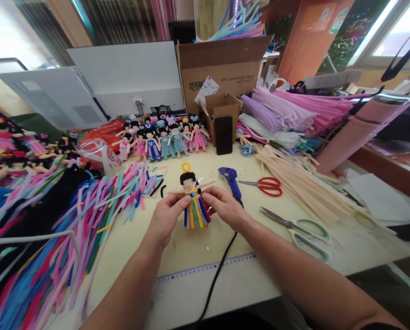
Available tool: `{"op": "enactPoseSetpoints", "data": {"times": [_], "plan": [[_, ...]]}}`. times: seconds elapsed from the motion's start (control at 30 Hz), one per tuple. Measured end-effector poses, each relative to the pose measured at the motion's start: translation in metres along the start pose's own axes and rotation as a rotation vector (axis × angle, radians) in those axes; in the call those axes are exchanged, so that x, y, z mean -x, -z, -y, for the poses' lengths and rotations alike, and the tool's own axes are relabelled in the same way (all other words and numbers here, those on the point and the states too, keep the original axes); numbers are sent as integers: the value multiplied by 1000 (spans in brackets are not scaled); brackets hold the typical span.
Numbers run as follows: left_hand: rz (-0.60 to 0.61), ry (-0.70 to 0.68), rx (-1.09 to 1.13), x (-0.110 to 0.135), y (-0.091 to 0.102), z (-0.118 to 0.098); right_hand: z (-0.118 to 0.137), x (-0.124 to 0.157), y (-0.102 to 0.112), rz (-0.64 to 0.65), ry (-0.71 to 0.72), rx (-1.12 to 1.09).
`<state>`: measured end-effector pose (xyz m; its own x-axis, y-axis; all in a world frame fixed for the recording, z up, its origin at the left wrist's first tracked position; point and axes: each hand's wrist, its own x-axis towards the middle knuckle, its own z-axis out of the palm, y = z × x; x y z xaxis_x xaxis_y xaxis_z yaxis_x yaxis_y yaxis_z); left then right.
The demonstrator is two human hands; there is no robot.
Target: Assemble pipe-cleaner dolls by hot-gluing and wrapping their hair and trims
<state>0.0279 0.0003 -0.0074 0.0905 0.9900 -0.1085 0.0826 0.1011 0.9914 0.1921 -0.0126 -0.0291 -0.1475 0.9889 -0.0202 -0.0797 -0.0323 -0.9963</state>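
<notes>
A small pipe-cleaner doll with black hair, outstretched beige arms and a striped skirt of blue, purple, green and yellow is held upright above the table. My left hand pinches its waist from the left, and my right hand pinches it from the right. A yellow loop shows just above the doll's head. Beyond my right hand lies a blue glue gun, its black cord running toward me. Red-handled scissors and green-handled scissors lie to the right.
Loose coloured pipe cleaners cover the left side. Finished dolls stand in rows at the back, near a phone leaning on a small box. Beige pipe cleaners and a pink flask are at right. A ruler strip marks the front.
</notes>
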Motion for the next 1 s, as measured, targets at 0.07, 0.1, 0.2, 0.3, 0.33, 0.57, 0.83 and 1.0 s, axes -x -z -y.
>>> {"op": "enactPoseSetpoints", "data": {"times": [0.07, 0.1, 0.2, 0.3, 0.33, 0.57, 0.83, 1.0], "plan": [[-27, -17, 8, -1, -1, 3, -2, -2, 1, 0, -6, 4], [-39, -25, 11, -2, -1, 5, -4, -3, 2, 12, -18, 0], [-55, -54, 41, -3, 1, 12, -10, -5, 3, 75, -69, -21], [-62, -87, 57, -4, 4, 17, -16, -6, 4, 110, -89, 7], [-67, -92, 57, -4, 5, 19, -17, -6, 4, 112, -92, 28], [-15, -85, 57, -3, 6, 19, -19, -6, 3, 130, -94, 12], [20, -55, -53, 1, -1, 21, -18, -4, 0, 62, -44, 145], [1, -59, -98, 3, -2, 24, -17, -1, -4, 42, 8, 257]]}}
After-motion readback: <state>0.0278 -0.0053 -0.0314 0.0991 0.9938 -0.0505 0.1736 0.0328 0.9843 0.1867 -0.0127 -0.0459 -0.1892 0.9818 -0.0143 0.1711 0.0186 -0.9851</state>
